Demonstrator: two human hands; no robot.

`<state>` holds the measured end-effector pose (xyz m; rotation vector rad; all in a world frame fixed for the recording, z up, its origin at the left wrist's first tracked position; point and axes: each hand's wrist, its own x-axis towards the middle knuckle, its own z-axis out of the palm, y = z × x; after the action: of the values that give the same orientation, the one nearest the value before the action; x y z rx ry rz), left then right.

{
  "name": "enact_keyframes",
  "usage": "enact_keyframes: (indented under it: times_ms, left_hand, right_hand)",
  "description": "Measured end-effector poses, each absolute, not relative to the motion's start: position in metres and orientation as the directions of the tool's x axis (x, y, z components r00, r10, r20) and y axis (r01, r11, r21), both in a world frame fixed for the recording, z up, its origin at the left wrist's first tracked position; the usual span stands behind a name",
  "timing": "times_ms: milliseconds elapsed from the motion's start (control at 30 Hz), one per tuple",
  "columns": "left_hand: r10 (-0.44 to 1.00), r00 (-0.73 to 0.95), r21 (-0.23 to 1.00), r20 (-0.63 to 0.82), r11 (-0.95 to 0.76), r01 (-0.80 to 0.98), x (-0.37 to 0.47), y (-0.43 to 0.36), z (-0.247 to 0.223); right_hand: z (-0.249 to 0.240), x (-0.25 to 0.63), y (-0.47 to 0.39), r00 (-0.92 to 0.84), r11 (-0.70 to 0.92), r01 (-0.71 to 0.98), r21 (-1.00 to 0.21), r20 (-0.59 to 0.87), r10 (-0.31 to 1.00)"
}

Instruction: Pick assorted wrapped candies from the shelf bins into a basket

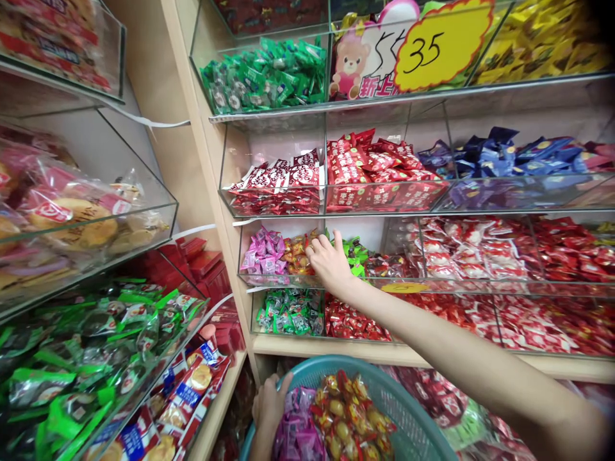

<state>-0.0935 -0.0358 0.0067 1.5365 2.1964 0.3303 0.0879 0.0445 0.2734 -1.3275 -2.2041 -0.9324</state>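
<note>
My left hand (270, 404) is closed on the left rim of a teal plastic basket (416, 410), low in view. Inside the basket lie purple-wrapped candies (300, 426) on the left and a heap of gold-wrapped candies (353, 413) with red ends beside them. My right hand (330, 261) reaches over the front glass into a shelf bin, fingers curled at its gold-wrapped candies (298, 253), thumb raised. Its fingertips are partly hidden, so what they hold cannot be made out. Left of it are purple candies (263, 251); to the right, bright green packets (356, 253).
Glass-fronted shelves rise ahead, with green packets (273, 73), red packets (375, 160) and blue packets (509, 153). A yellow price sign (444, 45) reads 35. At left, angled bins hold wrapped biscuits (77, 218) and green-edged packets (81, 358). A wooden upright (206, 160) stands between.
</note>
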Motion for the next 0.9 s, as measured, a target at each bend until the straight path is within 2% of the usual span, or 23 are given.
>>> enact_keyframes:
  times_ms: [300,500,767,900]
  left_hand:
    - [0.929,-0.292,0.418,-0.228,0.364,0.832,-0.090,-0.036,0.011]
    - [0.924,-0.310,0.411,-0.226,0.379,0.829,-0.091,-0.036,0.010]
    - [0.931,-0.297,0.407,-0.214,0.361,0.839,-0.091,-0.036,0.010]
    - [0.927,-0.301,0.406,-0.222,0.369,0.836,-0.091,-0.036,0.011]
  right_hand:
    - [0.282,0.089,0.042,-0.475,0.325,0.880,0.347,0.627,0.617]
    - [0.303,0.078,0.043,-0.483,0.324,0.873,0.364,0.552,0.680]
    - [0.325,0.078,0.018,-0.443,0.333,0.896,0.293,0.563,0.698]
    - [0.311,0.096,-0.011,-0.497,0.460,0.859,0.225,0.586,0.641]
